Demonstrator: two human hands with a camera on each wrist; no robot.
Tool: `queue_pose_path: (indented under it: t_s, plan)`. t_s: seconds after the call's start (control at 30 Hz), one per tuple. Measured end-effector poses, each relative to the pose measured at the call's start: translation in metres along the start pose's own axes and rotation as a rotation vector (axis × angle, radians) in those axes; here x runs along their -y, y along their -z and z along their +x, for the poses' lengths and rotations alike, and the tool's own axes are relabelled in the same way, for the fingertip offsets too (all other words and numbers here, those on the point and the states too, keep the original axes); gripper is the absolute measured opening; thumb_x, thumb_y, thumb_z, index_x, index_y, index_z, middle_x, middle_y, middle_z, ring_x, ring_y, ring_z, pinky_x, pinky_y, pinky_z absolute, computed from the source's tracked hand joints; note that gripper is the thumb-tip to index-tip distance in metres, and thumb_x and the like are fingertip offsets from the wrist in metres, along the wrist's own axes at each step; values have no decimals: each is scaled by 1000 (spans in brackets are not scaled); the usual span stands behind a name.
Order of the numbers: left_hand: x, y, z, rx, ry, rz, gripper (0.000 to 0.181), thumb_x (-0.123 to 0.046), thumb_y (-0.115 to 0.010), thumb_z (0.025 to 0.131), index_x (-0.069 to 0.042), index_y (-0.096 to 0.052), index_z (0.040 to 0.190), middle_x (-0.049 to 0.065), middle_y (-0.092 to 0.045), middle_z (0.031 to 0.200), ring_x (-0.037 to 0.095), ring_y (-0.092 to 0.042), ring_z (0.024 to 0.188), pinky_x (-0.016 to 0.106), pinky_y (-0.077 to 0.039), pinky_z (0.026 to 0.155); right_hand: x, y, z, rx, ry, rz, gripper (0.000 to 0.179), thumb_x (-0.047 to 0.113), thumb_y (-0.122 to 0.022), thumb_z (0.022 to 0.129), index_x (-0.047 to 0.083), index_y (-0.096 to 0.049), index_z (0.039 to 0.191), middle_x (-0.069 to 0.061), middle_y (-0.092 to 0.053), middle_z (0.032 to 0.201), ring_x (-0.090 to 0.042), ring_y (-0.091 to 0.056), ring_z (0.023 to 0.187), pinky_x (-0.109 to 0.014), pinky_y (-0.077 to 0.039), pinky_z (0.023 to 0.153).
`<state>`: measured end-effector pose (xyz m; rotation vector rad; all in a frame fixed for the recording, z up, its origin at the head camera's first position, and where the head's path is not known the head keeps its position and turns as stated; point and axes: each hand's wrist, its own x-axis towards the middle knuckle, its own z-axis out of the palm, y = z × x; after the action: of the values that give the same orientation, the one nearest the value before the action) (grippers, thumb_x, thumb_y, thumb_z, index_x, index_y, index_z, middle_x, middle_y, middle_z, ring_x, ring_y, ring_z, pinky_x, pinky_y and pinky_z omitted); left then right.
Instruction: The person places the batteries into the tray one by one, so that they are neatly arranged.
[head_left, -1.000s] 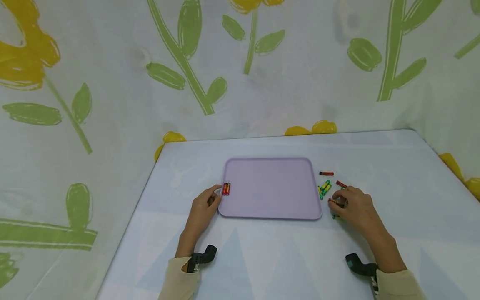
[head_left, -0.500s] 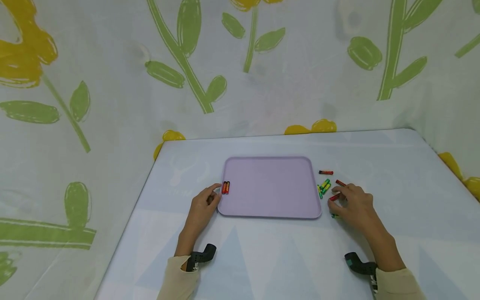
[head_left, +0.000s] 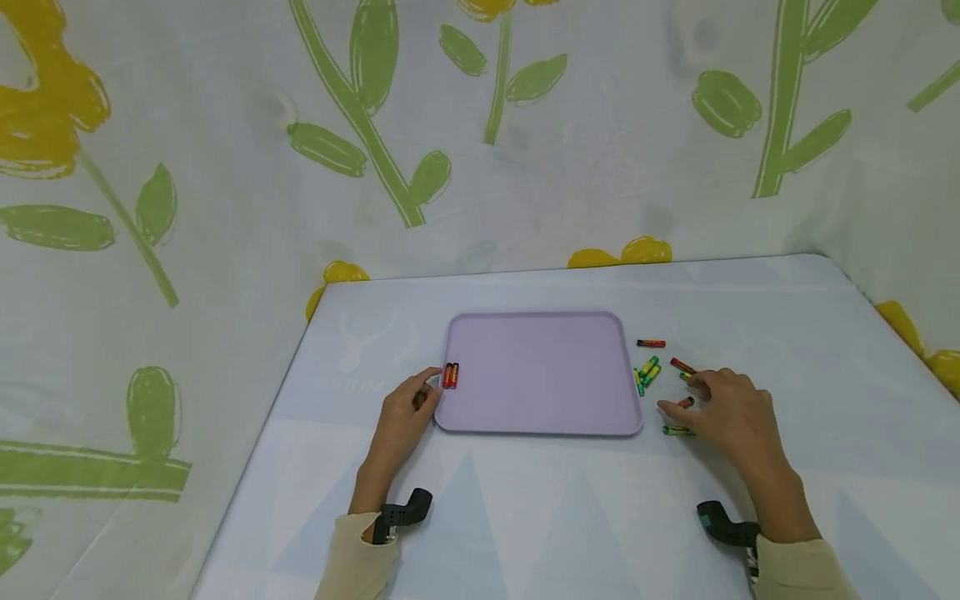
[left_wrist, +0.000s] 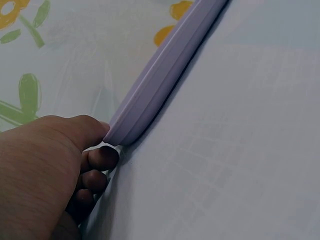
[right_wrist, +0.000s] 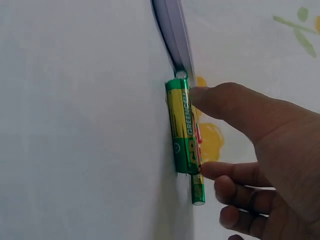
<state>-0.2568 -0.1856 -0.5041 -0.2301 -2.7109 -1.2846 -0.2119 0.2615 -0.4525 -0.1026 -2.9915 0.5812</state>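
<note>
A lilac tray lies on the table, two red batteries side by side along its left edge. My left hand touches the tray's left rim with its fingertips, the other fingers loosely curled; the left wrist view has a digit on the rim. My right hand is right of the tray, thumb and index finger spread around a red battery. In the right wrist view a green-and-yellow battery partly hides that red one. Another green battery lies just below the thumb.
Several green batteries lie close to the tray's right edge. Red batteries lie behind them and near my right index finger. A flower-patterned curtain stands behind the table.
My right hand has shifted slightly right, and its thumb and index finger have spread apart. The red battery between them now sits lower and further right. My left hand stays at the tray.
</note>
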Motion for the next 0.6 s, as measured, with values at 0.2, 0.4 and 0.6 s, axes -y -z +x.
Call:
queue_pose_path:
  t_s: [0.2, 0.4, 0.6]
  plan:
    - [2, 0, 1, 10, -2, 4, 33, -21, -62, 101, -20, -63, 134, -2, -58, 87, 14, -50, 71, 27, -42, 61, -3, 3, -4, 89, -41, -12, 71, 54, -80, 78, -9, -63, 107, -15, -55, 86, -37, -49, 86, -58, -38, 74]
    - [4, -1, 3, 10, -5, 15, 32, -23, -62, 101, -21, -63, 133, -2, -57, 86, 14, -50, 71, 27, -43, 60, -3, 0, -4, 73, -33, 15, 58, 45, -79, 80, -7, -62, 101, -10, -51, 79, -31, -48, 79, -55, -37, 72]
    - [4, -1, 2, 10, 4, 12, 33, -22, -62, 101, -19, -63, 134, -2, -57, 86, 14, -50, 71, 27, -42, 60, -2, -2, -4, 45, 0, 43, 51, 38, -79, 82, -7, -62, 100, -9, -51, 80, -30, -48, 79, -57, -37, 75]
